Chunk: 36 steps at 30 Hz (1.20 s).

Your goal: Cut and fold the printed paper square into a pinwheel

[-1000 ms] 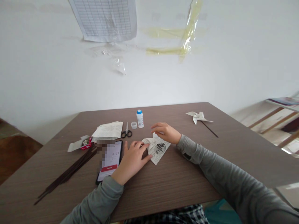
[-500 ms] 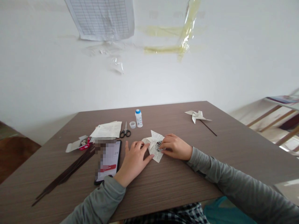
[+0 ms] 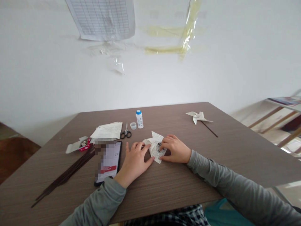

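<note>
A partly folded printed paper pinwheel (image 3: 154,145) lies on the table between my hands, a round dark picture on its right part. My left hand (image 3: 136,157) rests at its left side, fingers spread, with fingertips and thumb touching the paper. From the right, my right hand (image 3: 177,149) reaches over it with bent fingers, index tip on the round picture and thumb apart near the lower corner. Behind them stand a white glue bottle (image 3: 139,120) with a blue top and a clear cap (image 3: 133,126). Black-handled scissors (image 3: 126,133) lie beside the cap.
A phone (image 3: 109,166) lies left of my left hand. Farther left are thin dark sticks (image 3: 63,175), a small red-and-white box (image 3: 85,144) of metal pieces and a stack of printed sheets (image 3: 107,131). A paper pinwheel on a stick (image 3: 198,117) lies at the back right.
My right hand has shifted slightly left over the paper. Its thumb and index finger have spread apart, the thumb now nearer the lower corner. My left hand stays in place.
</note>
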Tool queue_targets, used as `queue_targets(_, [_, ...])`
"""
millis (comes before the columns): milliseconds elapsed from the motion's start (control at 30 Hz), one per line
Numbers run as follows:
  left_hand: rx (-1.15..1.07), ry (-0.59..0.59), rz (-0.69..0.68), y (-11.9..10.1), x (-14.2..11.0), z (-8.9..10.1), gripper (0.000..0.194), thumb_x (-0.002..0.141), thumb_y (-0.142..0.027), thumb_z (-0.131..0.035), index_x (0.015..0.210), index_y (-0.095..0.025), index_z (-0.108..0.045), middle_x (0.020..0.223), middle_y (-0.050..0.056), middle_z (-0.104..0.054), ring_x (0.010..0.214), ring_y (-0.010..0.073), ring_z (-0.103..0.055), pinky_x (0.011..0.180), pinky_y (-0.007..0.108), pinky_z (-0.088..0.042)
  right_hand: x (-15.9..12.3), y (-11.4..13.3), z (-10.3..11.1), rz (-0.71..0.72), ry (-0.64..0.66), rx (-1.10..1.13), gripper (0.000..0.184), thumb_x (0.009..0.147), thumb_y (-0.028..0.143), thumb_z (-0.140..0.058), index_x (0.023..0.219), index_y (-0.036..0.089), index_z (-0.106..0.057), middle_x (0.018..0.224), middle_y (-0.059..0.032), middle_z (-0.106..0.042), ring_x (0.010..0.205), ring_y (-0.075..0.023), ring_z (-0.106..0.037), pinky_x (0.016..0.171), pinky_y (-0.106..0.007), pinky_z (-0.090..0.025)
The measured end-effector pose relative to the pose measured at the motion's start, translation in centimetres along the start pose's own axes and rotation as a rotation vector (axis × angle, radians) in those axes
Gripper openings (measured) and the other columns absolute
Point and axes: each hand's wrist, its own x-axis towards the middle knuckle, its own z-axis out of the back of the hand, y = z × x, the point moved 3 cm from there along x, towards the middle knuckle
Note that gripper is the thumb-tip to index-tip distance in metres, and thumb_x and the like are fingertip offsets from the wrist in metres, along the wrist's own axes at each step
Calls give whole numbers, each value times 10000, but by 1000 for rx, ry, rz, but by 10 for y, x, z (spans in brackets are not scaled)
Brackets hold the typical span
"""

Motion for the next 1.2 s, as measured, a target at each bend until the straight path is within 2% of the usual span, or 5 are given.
queue_targets(333, [-6,1,8,0,1,2,551,1076,-399,-801,1615,-299,-744,1621,168,-748,1582,461,-617,1416,888,-266,1,2,-1,-10,7,10,248,932,438,-1003,1090,290,-882,1098,-76,-860,1111,-319,-804,1203,-538,-563])
queue_targets(633, [-15,19,32,-2,1,5,593,1062,-380,-819,1640,-296,-714,1641,170,-743,1598,455,-618,1421,885,-260,2,2,-2,7,-19,-30,119,981,292,-900,1087,275,-849,1064,-68,-866,1083,-300,-806,1227,-534,-541])
queue_targets(967, [-22,1,35,-2,2,6,626,1044,-360,-848,1653,-301,-715,1612,165,-761,1584,458,-641,1421,887,-272,0,3,0,12,3,-21,350,883,93,-755,1175,254,-862,1146,-83,-866,1138,-311,-795,1228,-530,-534])
queue_targets(1200, [-22,-15,32,-2,0,6,523,1044,-380,-867,1556,-308,-790,1577,153,-780,1568,447,-655,1425,877,-280,0,-2,-2,4,-13,21,166,1047,154,-734,1100,241,-865,1077,-82,-853,1060,-284,-784,1131,-484,-570])
